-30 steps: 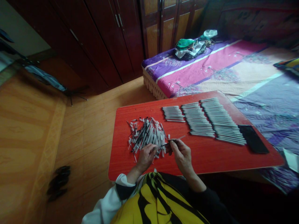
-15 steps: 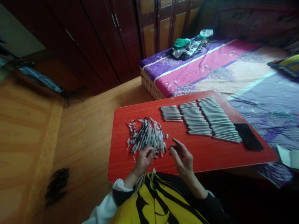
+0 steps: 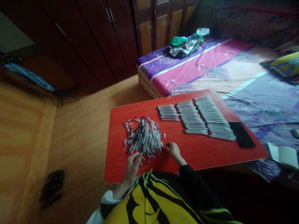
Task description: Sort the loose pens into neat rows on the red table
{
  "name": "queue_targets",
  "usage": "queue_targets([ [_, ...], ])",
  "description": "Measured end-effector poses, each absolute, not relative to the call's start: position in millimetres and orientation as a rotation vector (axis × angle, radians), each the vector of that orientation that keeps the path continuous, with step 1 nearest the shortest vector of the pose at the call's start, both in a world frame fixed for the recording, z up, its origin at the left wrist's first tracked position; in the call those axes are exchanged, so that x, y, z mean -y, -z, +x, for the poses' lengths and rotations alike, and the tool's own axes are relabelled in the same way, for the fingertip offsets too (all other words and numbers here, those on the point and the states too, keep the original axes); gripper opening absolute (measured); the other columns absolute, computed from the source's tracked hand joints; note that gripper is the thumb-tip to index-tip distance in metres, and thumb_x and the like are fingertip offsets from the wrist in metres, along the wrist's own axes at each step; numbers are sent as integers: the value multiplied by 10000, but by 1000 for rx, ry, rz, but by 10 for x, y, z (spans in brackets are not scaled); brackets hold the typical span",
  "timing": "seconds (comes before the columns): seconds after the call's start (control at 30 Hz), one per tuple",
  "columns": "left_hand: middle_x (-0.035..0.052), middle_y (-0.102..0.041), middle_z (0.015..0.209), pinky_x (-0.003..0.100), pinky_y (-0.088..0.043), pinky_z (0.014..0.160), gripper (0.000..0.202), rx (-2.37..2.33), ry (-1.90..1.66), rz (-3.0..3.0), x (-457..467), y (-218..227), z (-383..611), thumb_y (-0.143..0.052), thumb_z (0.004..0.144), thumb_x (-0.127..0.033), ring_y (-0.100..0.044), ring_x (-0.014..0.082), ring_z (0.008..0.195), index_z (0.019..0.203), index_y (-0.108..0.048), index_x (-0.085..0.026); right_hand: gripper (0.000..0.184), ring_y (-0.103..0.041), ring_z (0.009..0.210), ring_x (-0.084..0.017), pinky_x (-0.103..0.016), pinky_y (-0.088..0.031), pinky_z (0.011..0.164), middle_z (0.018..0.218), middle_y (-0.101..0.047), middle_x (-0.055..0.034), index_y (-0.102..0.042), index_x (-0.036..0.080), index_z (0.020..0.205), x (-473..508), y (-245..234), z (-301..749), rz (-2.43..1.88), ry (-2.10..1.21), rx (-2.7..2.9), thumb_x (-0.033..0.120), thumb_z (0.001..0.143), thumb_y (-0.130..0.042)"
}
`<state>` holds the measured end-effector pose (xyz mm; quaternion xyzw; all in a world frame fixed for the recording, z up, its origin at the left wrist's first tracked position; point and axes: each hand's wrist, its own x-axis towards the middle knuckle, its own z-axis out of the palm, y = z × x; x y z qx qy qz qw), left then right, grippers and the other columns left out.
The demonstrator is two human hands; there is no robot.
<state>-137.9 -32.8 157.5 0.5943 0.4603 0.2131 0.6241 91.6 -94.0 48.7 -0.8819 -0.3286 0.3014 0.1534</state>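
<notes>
A loose pile of white and black pen parts (image 3: 143, 138) lies on the red table top (image 3: 201, 152). My left hand (image 3: 133, 166) sits at the pile's near edge, its fingers curled, and I cannot tell whether it holds a small part. My right hand (image 3: 173, 151) rests on the table just right of the pile, its fingers drawn together around nothing visible. Beyond them, neat rows of white pens lie side by side in three blocks (image 3: 168, 112) (image 3: 191, 119) (image 3: 215, 118). A black phone (image 3: 241, 134) lies at the end of the right block.
The table's near edge runs just past my hands, with my yellow and black garment (image 3: 151, 199) below it. A quilted bed (image 3: 198, 68) borders the table's far and right sides. A white booklet (image 3: 283, 157) lies on it. Dark shoes (image 3: 51, 186) sit on the wooden floor at left.
My right hand has lowered to the table and closed its fingers. My left hand has drawn back toward the near edge. The pen part held earlier no longer shows, and the view has turned slightly right.
</notes>
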Motion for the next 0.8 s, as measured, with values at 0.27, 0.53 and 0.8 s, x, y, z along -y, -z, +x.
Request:
queue_targets([
  [0.27, -56, -351, 425, 211, -285, 433, 416, -1188, -467, 1390, 279, -1591, -1369, -434, 789, -500, -343, 79, 409, 520, -420, -182, 192, -622, 858, -222, -252, -379, 631, 868, -691, -100, -669, 185, 836, 1018, -459, 765, -2609, -961, 1067, 309, 757, -545],
  [0.53, -57, -363, 458, 201, -285, 455, 389, -1055, -391, 1491, 317, -1499, -1235, -458, 810, -484, -355, 81, 447, 590, -489, -164, 165, -601, 892, -240, -288, -393, 710, 884, -677, -125, -658, 171, 805, 1059, -446, 664, -2496, -943, 1014, 218, 760, -507],
  [0.8, -33, -476, 546, 198, -355, 530, 358, -972, -415, 1542, 352, -1513, -1157, -454, 835, -477, -459, 101, 535, 810, -587, -146, 286, -626, 615, -187, -278, -467, 532, 682, -673, -75, -643, 86, 915, 1184, -515, 698, -2014, -1052, 703, 270, 734, -520],
])
